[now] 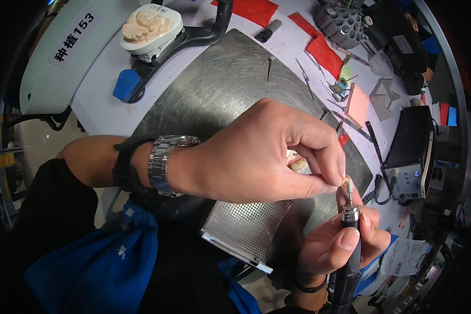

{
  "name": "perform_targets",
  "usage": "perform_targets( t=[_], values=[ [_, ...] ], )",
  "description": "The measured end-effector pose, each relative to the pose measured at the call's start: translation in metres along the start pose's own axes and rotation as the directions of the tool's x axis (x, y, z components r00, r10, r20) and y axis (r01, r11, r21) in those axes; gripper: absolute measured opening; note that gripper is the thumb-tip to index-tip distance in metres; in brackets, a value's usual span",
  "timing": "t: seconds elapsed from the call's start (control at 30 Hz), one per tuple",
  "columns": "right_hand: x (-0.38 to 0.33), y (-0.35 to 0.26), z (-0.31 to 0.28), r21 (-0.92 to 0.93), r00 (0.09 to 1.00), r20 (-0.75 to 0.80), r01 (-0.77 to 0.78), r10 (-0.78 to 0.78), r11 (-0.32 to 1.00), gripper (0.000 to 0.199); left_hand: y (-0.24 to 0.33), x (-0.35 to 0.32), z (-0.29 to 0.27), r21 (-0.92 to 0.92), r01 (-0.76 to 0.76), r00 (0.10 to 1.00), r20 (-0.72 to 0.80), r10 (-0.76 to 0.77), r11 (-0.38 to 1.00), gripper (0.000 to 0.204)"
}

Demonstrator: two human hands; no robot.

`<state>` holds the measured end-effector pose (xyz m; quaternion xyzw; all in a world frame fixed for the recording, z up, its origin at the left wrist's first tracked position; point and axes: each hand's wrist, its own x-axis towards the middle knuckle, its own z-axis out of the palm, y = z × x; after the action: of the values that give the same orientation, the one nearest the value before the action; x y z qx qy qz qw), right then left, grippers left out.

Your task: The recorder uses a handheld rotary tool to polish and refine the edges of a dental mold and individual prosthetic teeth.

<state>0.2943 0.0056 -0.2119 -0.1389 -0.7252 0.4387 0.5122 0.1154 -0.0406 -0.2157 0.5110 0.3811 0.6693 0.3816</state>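
My left hand (261,157), with a metal watch (165,165) on its wrist, reaches across the middle, thumb and forefinger pinched on a small yellowish tooth crown (345,184). My right hand (343,243) is wrapped round a black rotary handpiece (349,261), tip pointing up. Its pale green grinding bur (350,186) sits right beside the crown; whether they touch cannot be made out. Behind my left fingers shows part of a dental model (299,165) with teeth, mostly hidden, so I cannot tell what supports it.
A perforated metal grille (246,227) lies below my left hand on a grey metal plate (204,89). A plaster model (146,26) on an articulator stands far left. Burs, red sheets (327,55), a pink block (357,104), a bur holder (343,23) and a control box (411,157) occupy the right.
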Motion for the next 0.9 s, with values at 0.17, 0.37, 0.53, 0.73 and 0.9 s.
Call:
perform_targets(
  t=[0.17, 0.37, 0.53, 0.73, 0.9],
  values=[
    [-0.002, -0.003, 0.001, -0.035, 0.994, -0.052, -0.098, 0.096, 0.995, 0.036, 0.003, 0.0, 0.0, -0.091, 0.093, 0.996, 0.021, -0.091, 0.992, 0.012],
    [-0.002, -0.005, 0.0, -0.067, 0.993, -0.045, -0.115, 0.112, 0.991, 0.037, 0.006, 0.0, -0.001, -0.215, 0.246, 0.969, 0.047, -0.242, 0.945, 0.011],
    [-0.003, -0.007, -0.001, -0.1, 0.989, -0.041, -0.147, 0.143, 0.984, 0.037, 0.006, 0.0, -0.002, -0.219, 0.306, 0.952, 0.062, -0.3, 0.926, 0.011],
    [-0.002, -0.008, -0.003, -0.103, 0.989, -0.022, -0.15, 0.149, 0.983, 0.035, 0.004, -0.001, -0.001, -0.272, 0.284, 0.958, 0.06, -0.279, 0.919, 0.01],
    [-0.002, -0.011, 0.0, -0.123, 0.982, -0.07, -0.182, 0.174, 0.976, 0.034, 0.004, 0.0, 0.0, -0.248, 0.294, 0.956, 0.058, -0.289, 0.923, 0.01]
  ],
)
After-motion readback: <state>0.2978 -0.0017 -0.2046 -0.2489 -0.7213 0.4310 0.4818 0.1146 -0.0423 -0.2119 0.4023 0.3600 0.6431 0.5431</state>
